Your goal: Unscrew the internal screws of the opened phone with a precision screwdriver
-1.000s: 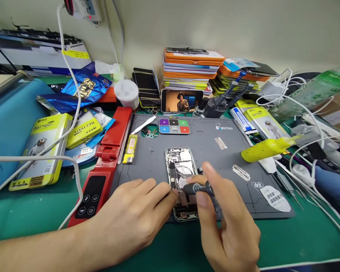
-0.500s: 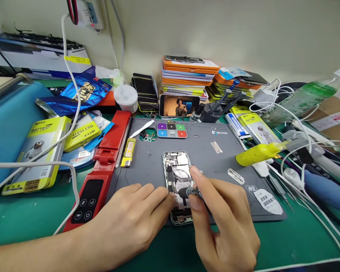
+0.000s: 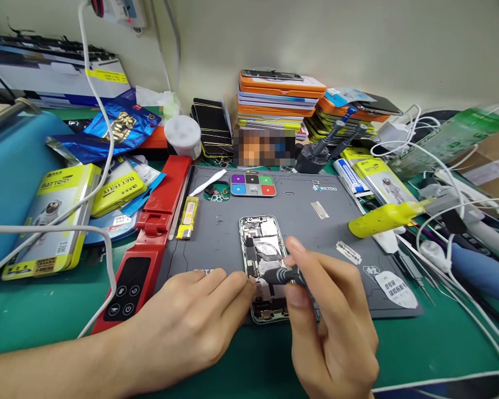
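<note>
Flat, holding nothing, left hand (image 3: 191,318) braces the opened phone (image 3: 263,266) mid grey mat (image 3: 307,210); right hand (image 3: 332,327) pinches a black screwdriver (image 3: 283,275), tip inside the phone. Risk: tip slips, gouging parts, or a loose screw rolls off.

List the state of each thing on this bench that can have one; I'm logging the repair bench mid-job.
Phone: opened, internals exposed, flat on the grey mat.
Screwdriver: held in the right hand, tip on the phone's insides.
Left hand: flat on the mat, fingertips at the phone's edge.
Small screen: lit, propped upright.
Lighter: lying flat.
Razor blade: lying loose.
Yellow bottle: on its side.
</note>
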Motion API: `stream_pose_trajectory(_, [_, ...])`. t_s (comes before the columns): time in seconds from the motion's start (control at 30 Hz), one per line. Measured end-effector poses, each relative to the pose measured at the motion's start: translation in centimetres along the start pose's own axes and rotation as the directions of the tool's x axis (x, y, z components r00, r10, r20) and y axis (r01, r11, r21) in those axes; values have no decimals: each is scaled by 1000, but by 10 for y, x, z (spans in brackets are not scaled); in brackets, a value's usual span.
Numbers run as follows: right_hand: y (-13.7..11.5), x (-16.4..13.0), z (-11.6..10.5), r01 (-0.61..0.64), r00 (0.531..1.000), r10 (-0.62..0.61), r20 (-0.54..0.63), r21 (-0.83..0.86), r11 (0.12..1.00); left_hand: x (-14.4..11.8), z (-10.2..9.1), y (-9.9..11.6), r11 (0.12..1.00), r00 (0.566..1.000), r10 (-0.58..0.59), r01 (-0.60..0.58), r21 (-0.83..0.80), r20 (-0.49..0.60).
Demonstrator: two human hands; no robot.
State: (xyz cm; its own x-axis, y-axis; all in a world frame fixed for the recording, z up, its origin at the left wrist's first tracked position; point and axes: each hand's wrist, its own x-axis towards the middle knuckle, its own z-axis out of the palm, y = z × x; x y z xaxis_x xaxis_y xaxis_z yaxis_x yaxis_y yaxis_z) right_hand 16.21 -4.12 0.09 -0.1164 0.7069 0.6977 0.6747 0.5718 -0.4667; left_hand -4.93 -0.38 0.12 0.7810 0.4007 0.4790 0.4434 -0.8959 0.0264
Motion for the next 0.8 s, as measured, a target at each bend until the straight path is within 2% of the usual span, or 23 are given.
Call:
stream_pose_trajectory(0.47, [-2, -3, 0, -49, 998, 50, -35, 31, 998, -3, 0, 0, 1000, 1000, 12, -12, 4, -4])
stream_pose_trajectory(0.8, [0, -2, 0, -16, 999, 17, -38, 22, 1000, -1, 0, 0, 1000, 1000, -3, 3, -11, 3])
